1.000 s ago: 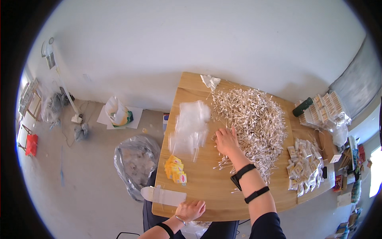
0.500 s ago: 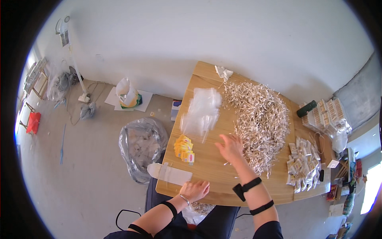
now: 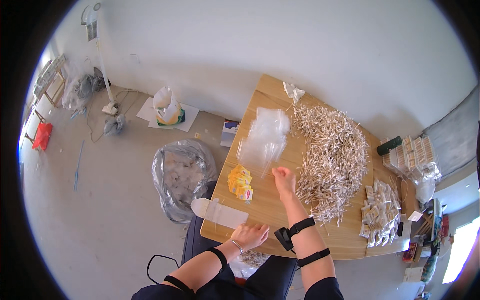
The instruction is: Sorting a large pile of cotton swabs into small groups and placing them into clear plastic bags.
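Note:
My left hand rests at the table's near edge with its fingers curled. Whatever it may hold is hidden from view. Beside it lies a white paddle-shaped board with a clear strip across it. My right hand is closed over the middle of the table, and I cannot make out anything in its fingers. It sits between a stack of clear plastic bags and a big heap of cotton swabs. Yellow cards lie fanned out left of it.
Filled packs of swabs are piled on the table's right side, with stacked packs and a dark green cylinder behind. A crumpled tissue lies at the far corner. On the floor stands a plastic-lined bin.
My right hand has moved left from the swab heap toward the plastic bags, and its spread fingers have closed. My left hand stays by the white board. The view has shifted slightly.

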Demonstrator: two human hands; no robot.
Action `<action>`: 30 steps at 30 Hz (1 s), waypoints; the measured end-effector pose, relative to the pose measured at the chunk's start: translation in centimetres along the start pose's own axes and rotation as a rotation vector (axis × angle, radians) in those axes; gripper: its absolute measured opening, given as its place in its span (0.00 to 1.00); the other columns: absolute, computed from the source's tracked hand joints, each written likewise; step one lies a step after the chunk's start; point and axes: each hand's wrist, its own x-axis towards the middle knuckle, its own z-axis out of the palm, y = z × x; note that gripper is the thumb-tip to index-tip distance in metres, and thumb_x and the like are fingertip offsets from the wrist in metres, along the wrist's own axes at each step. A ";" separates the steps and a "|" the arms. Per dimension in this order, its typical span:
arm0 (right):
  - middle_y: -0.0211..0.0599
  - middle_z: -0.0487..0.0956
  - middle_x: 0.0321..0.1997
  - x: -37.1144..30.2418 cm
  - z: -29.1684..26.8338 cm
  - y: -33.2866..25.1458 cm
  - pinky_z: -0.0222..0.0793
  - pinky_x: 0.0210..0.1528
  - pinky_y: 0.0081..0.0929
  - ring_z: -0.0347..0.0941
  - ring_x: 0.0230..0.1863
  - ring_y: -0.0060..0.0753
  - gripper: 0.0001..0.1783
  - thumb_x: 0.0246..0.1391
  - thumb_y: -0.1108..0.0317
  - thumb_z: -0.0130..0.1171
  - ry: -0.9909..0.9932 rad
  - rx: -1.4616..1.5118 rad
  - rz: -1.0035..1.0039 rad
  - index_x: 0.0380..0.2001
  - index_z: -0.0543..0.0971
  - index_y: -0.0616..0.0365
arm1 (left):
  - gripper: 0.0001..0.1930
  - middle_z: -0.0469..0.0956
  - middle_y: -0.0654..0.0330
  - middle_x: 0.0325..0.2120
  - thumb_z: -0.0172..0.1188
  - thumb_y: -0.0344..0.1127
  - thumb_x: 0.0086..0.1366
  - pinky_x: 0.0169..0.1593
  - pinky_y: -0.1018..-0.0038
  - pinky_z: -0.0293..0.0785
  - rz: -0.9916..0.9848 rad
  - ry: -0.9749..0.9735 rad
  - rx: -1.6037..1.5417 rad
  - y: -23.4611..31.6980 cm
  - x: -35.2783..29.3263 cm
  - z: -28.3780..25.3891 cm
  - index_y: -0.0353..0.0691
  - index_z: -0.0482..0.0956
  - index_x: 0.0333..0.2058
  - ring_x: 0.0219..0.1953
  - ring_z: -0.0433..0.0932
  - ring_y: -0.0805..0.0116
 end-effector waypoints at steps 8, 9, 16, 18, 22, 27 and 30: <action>0.46 0.81 0.35 1.7 2.0 -0.8 0.73 0.37 0.33 0.79 0.34 0.39 0.17 0.48 0.59 0.63 0.011 -0.133 0.075 0.34 0.80 0.64 | 0.08 0.77 0.64 0.19 0.56 0.44 0.61 0.22 0.63 0.74 0.025 -0.039 0.038 0.6 0.1 0.6 0.49 0.73 0.30 0.18 0.78 0.62; 0.44 0.81 0.33 2.0 1.5 -0.2 0.73 0.34 0.32 0.78 0.31 0.37 0.16 0.49 0.61 0.63 0.047 -0.044 0.091 0.33 0.79 0.64 | 0.08 0.77 0.64 0.19 0.56 0.44 0.61 0.22 0.63 0.74 0.031 -0.044 0.031 0.8 0.3 0.8 0.49 0.73 0.30 0.18 0.78 0.62; 0.31 0.76 0.29 -3.8 -4.6 0.4 0.69 0.32 0.21 0.71 0.28 0.24 0.04 0.55 0.76 0.57 -0.181 0.800 0.219 0.35 0.75 0.58 | 0.06 0.76 0.61 0.16 0.55 0.40 0.60 0.21 0.63 0.73 -0.026 -0.004 -0.024 0.5 0.1 -0.3 0.48 0.71 0.27 0.18 0.78 0.60; 0.33 0.77 0.31 -6.9 -5.9 1.1 0.67 0.30 0.22 0.71 0.28 0.26 0.03 0.56 0.79 0.55 -0.155 1.100 0.303 0.33 0.75 0.61 | 0.06 0.77 0.61 0.17 0.55 0.40 0.60 0.21 0.63 0.73 -0.039 -0.003 -0.018 0.3 0.0 -0.4 0.48 0.71 0.27 0.18 0.78 0.59; 0.32 0.77 0.35 -13.0 -7.8 3.0 0.71 0.38 0.22 0.73 0.34 0.25 0.06 0.56 0.79 0.55 -0.202 1.150 0.280 0.35 0.75 0.57 | 0.07 0.77 0.58 0.18 0.54 0.42 0.63 0.27 0.65 0.76 -0.039 -0.062 -0.199 0.4 0.1 -1.3 0.47 0.75 0.32 0.22 0.80 0.59; 0.29 0.77 0.33 -17.0 -8.0 2.6 0.70 0.36 0.22 0.73 0.33 0.23 0.06 0.55 0.79 0.57 -0.308 1.161 0.370 0.35 0.77 0.56 | 0.13 0.79 0.60 0.25 0.60 0.39 0.63 0.38 0.73 0.76 -0.345 -0.152 -0.972 1.6 0.1 -4.9 0.38 0.77 0.41 0.32 0.80 0.70; 0.28 0.76 0.31 -18.3 -7.7 1.4 0.69 0.36 0.23 0.72 0.32 0.23 0.04 0.55 0.77 0.57 -0.362 1.201 0.311 0.33 0.76 0.54 | 0.11 0.79 0.62 0.34 0.59 0.34 0.64 0.42 0.77 0.74 -0.365 -0.123 -1.344 2.6 -0.4 -7.4 0.33 0.76 0.41 0.38 0.78 0.74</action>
